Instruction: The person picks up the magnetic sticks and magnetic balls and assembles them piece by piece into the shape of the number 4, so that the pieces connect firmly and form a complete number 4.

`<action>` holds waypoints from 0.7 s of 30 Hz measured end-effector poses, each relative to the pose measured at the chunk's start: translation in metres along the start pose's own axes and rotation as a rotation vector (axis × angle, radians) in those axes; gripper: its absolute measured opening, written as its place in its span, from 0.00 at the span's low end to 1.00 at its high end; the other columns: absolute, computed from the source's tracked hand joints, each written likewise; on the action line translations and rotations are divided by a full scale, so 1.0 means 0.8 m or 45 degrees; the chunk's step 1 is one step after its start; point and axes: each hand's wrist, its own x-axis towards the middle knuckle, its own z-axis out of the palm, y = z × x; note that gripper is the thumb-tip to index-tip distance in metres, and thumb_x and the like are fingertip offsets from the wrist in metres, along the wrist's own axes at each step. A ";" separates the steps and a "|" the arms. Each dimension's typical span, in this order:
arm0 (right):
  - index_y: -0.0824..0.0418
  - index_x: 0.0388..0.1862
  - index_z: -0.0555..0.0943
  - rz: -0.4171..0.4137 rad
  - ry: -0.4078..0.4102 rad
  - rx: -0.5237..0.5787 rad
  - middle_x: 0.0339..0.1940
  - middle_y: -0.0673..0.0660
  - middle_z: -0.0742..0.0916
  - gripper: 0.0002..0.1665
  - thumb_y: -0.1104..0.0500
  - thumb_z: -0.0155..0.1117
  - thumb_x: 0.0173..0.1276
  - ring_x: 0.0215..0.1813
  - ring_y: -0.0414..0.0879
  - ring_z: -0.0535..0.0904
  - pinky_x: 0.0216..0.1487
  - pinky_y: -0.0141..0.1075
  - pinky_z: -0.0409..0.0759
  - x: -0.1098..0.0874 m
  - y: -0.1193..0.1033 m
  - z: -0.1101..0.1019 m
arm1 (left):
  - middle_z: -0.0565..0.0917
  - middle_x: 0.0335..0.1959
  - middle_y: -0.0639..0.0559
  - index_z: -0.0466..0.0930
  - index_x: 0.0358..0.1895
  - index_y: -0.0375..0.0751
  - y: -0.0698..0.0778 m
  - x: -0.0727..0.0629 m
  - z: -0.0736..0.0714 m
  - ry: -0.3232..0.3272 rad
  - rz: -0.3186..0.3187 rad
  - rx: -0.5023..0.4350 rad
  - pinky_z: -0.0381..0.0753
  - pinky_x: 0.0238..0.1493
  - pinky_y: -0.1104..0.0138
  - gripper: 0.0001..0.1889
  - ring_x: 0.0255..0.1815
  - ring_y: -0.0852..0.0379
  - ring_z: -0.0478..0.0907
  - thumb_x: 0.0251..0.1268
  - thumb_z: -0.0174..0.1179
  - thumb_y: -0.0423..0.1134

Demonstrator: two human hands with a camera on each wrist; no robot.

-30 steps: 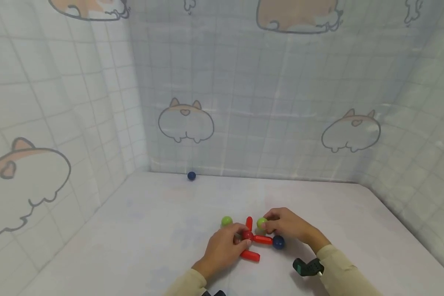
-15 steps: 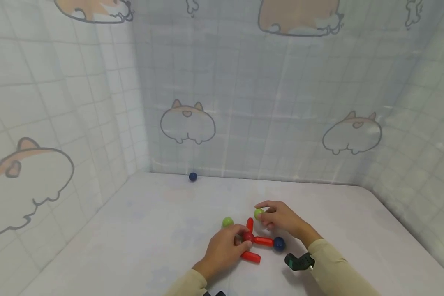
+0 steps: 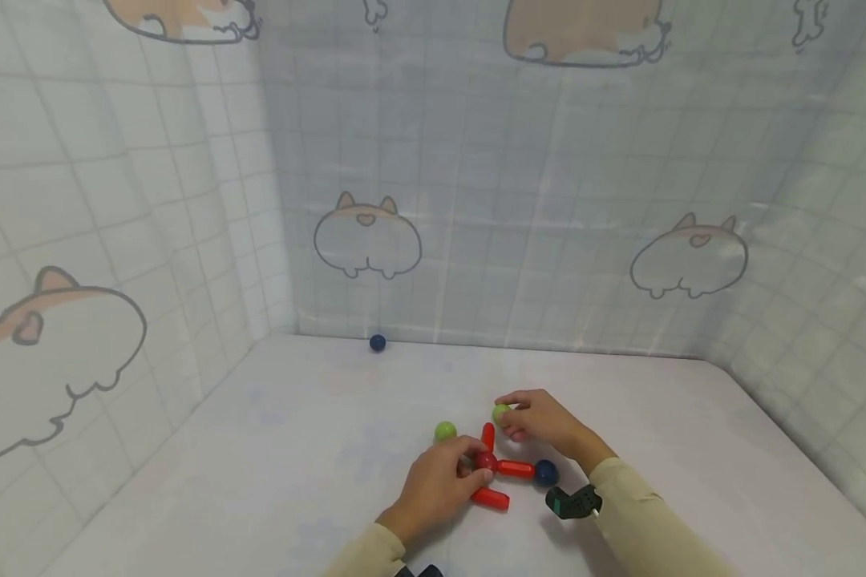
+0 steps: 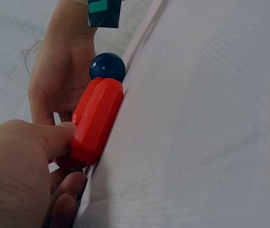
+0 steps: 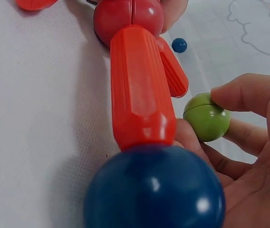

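My left hand [image 3: 436,481] grips a red ball [image 3: 485,462] between thumb and fingers, low over the white table. One red rod [image 3: 515,469] runs from this ball to a dark blue ball [image 3: 545,473] on the right. Another red rod [image 3: 487,437] points away toward the back. With thumb and fingertips, my right hand [image 3: 544,421] pinches a light green ball [image 5: 206,118] close to that rod's far end. Nearer to me lies a third red rod [image 3: 491,498], its left end hidden by the left hand.
A second green ball [image 3: 444,431] sits just beyond the left hand. Far back, by the curtain [image 3: 512,264], rests a small blue ball [image 3: 378,343]. Dark wrist devices, one on the right sleeve [image 3: 573,502], jut over the table [image 3: 274,465].
The right hand has moved left and away from me with the green ball, from beside the blue ball to near the far rod's tip. The left hand keeps its grip in place.
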 end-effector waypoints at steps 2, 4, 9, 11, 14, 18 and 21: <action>0.65 0.62 0.79 0.005 0.011 0.006 0.39 0.55 0.87 0.25 0.57 0.64 0.69 0.38 0.49 0.84 0.44 0.39 0.84 0.001 -0.001 0.001 | 0.79 0.34 0.68 0.83 0.52 0.52 0.000 0.000 0.000 0.004 0.000 -0.002 0.75 0.32 0.70 0.17 0.29 0.65 0.73 0.59 0.72 0.47; 0.66 0.62 0.80 0.018 0.027 0.012 0.39 0.55 0.87 0.24 0.57 0.63 0.70 0.37 0.49 0.85 0.44 0.39 0.84 0.002 -0.002 0.002 | 0.79 0.35 0.68 0.84 0.52 0.52 0.000 0.000 0.000 0.009 0.003 0.000 0.75 0.32 0.70 0.17 0.30 0.65 0.73 0.60 0.72 0.47; 0.64 0.60 0.82 0.052 0.065 0.006 0.38 0.55 0.88 0.21 0.58 0.61 0.70 0.36 0.47 0.85 0.43 0.39 0.85 0.004 -0.004 0.006 | 0.79 0.35 0.68 0.84 0.51 0.52 -0.001 0.001 0.001 0.027 0.014 0.016 0.75 0.32 0.70 0.16 0.29 0.65 0.72 0.60 0.72 0.46; 0.64 0.60 0.82 0.063 0.079 0.002 0.37 0.55 0.88 0.21 0.58 0.61 0.70 0.35 0.47 0.85 0.42 0.38 0.85 0.005 -0.005 0.007 | 0.79 0.34 0.68 0.84 0.51 0.52 -0.002 0.001 0.002 0.029 0.014 0.018 0.75 0.32 0.70 0.16 0.29 0.65 0.72 0.60 0.72 0.46; 0.64 0.59 0.82 0.077 0.089 -0.007 0.37 0.55 0.87 0.21 0.59 0.62 0.70 0.34 0.47 0.84 0.41 0.38 0.85 0.006 -0.006 0.009 | 0.79 0.34 0.68 0.84 0.51 0.52 -0.003 0.000 0.003 0.030 0.012 0.013 0.75 0.32 0.69 0.16 0.29 0.65 0.72 0.60 0.72 0.47; 0.63 0.60 0.81 0.085 0.079 -0.042 0.37 0.55 0.87 0.20 0.58 0.62 0.71 0.35 0.47 0.84 0.42 0.38 0.85 0.009 -0.008 0.014 | 0.78 0.33 0.68 0.84 0.51 0.51 -0.004 -0.001 0.004 0.026 0.006 0.010 0.74 0.31 0.69 0.17 0.29 0.65 0.72 0.61 0.71 0.47; 0.62 0.58 0.81 0.084 0.079 -0.081 0.37 0.54 0.87 0.20 0.56 0.63 0.71 0.36 0.47 0.84 0.42 0.38 0.85 0.012 -0.008 0.016 | 0.78 0.33 0.68 0.84 0.51 0.51 -0.003 0.000 0.003 0.020 0.017 0.009 0.74 0.31 0.69 0.16 0.28 0.65 0.72 0.61 0.71 0.47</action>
